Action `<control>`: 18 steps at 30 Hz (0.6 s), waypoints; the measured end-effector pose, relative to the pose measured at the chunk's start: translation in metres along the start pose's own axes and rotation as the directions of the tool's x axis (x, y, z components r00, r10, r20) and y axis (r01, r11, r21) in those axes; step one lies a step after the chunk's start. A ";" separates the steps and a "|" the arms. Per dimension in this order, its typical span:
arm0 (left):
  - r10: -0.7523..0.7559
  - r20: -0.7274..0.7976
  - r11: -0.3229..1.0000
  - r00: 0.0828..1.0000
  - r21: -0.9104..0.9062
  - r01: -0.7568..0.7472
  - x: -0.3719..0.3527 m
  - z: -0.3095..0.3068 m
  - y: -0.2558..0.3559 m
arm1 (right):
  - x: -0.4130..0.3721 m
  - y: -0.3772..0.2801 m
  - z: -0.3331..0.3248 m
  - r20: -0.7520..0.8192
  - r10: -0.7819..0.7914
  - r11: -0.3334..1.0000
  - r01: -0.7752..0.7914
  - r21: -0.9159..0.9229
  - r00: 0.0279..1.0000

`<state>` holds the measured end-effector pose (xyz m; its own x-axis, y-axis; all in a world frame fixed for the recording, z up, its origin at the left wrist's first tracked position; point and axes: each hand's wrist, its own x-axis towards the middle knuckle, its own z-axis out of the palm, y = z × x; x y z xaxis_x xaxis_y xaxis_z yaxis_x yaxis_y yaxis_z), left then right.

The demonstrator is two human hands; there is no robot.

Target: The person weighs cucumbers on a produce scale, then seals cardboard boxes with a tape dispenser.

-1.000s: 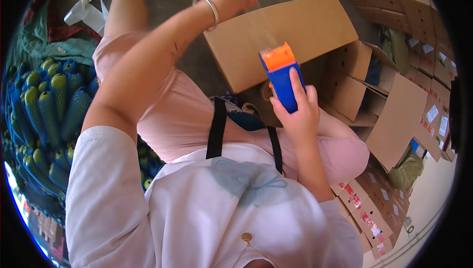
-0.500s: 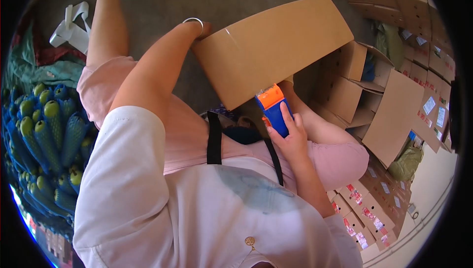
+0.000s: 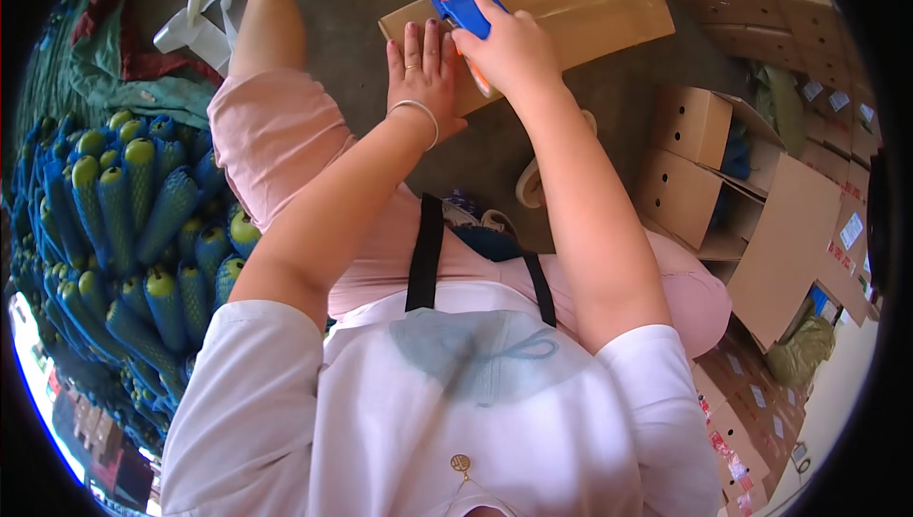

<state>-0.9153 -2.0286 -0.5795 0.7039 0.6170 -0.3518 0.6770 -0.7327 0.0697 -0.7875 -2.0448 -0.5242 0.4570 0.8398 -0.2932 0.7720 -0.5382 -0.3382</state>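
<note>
A brown cardboard box [image 3: 580, 13] lies in front of me, beyond my knees. My left hand [image 3: 424, 75], with a ring and a white bracelet, rests flat on its left end, fingers spread. My right hand [image 3: 521, 46] is wrapped round a blue and orange tape dispenser [image 3: 466, 11]. The dispenser's orange head is at the far left edge of the box, just beyond my left fingertips. Whether tape is coming off it, I cannot make out.
To my left is a large heap of green fruit in blue mesh sleeves [image 3: 143, 222]. Opened cardboard boxes [image 3: 694, 170] stand on the right, with stacked cartons [image 3: 761, 3] behind them. A white strap-like item [image 3: 198, 34] lies on the floor near my left leg.
My right hand has carried the tape dispenser from the box's near edge to its far left edge. The left hand now lies flat on the box, which sits farther away and at another angle.
</note>
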 end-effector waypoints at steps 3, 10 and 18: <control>-0.001 -0.107 0.998 0.994 -0.064 -0.006 0.005 0.003 -0.009 | -0.070 0.046 0.004 -0.040 -0.076 0.997 0.075 -0.009 0.996; 0.095 -0.039 0.955 0.995 -0.279 -0.102 0.056 -0.040 -0.089 | -0.078 0.066 0.034 -0.250 -0.164 0.984 0.176 0.028 0.954; -0.030 -0.149 0.996 0.988 -0.090 0.016 0.091 -0.061 -0.105 | 0.007 0.024 0.033 -0.333 -0.201 0.952 0.264 0.153 0.921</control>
<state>-0.9097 -1.8778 -0.5615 0.7078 0.6744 -0.2103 0.7049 -0.6938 0.1477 -0.7806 -2.0542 -0.5635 0.4127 0.9058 0.0962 0.7881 -0.3022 -0.5363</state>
